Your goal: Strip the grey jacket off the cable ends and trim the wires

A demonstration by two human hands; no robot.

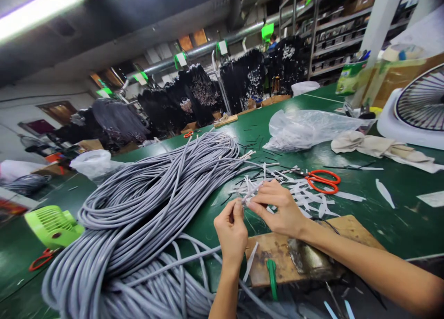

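Observation:
My left hand [231, 231] and my right hand [280, 209] meet above the green table [388, 217]. Both pinch the end of a grey cable [250, 195], where thin white wires and strips stick out. The cable belongs to a large coil of grey cables [145, 208] lying to the left. Below my hands a worn wooden board [277, 259] lies flat, and a green-handled tool [272, 275] rests on it. White paper-like scraps [312, 201] are scattered just beyond my right hand.
Orange-handled scissors [323, 180] lie to the right of the scraps. Behind them are a clear plastic bag [305, 129], a beige cloth [374, 145] and a white fan [416, 106]. A green mini fan [52, 224] and a second pair of scissors [41, 259] sit at left. Black cable bundles [208, 92] hang behind.

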